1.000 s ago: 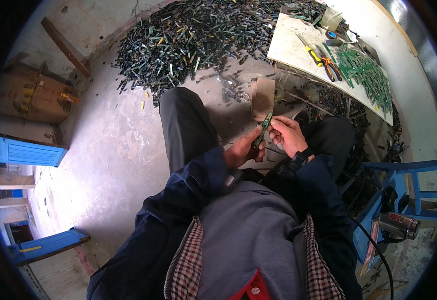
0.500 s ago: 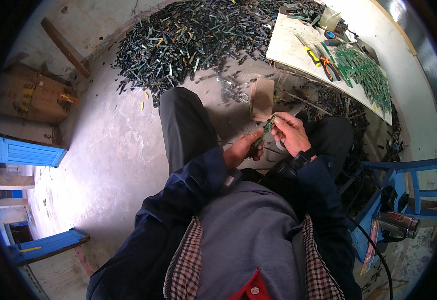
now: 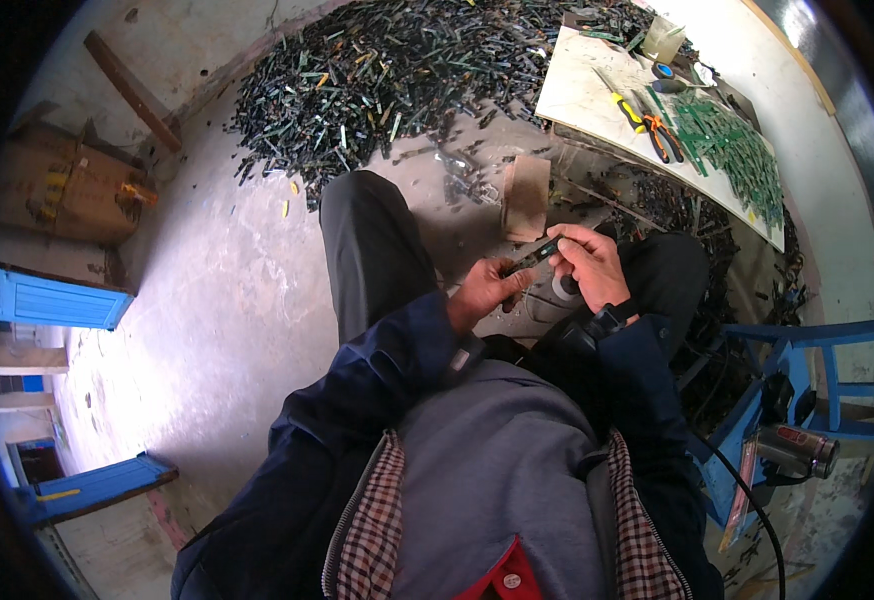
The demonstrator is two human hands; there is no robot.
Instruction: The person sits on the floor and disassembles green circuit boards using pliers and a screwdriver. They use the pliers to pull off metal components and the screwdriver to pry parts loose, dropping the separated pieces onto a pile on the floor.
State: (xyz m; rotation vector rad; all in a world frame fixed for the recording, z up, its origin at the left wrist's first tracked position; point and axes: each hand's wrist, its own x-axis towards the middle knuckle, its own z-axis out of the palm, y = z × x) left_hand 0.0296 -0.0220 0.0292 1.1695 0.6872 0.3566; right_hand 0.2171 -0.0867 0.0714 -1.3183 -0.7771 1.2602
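Observation:
Between my two hands is a narrow circuit board strip (image 3: 537, 256), its dark side up and its right end tilted away from me. My left hand (image 3: 487, 293) pinches the lower left end between thumb and fingers. At the upper right end, the fingertips of my right hand (image 3: 591, 265) close on the strip. Both hands are over the floor between my bent knees. A round, pale grey thing (image 3: 564, 288) shows just under the right hand; its kind is hard to tell.
A large heap of dark strips (image 3: 377, 85) lies ahead. On the white board (image 3: 582, 85) at the right are a yellow-handled screwdriver (image 3: 625, 110), orange-handled pliers (image 3: 665, 140) and green strips (image 3: 727, 145). A cardboard piece (image 3: 525, 200) is beyond my hands; a blue stool (image 3: 807, 335) stands right.
The strip has turned from its green side to a darker side and now lies at a flatter slant. My left hand has shifted slightly; the right fingers have changed their hold.

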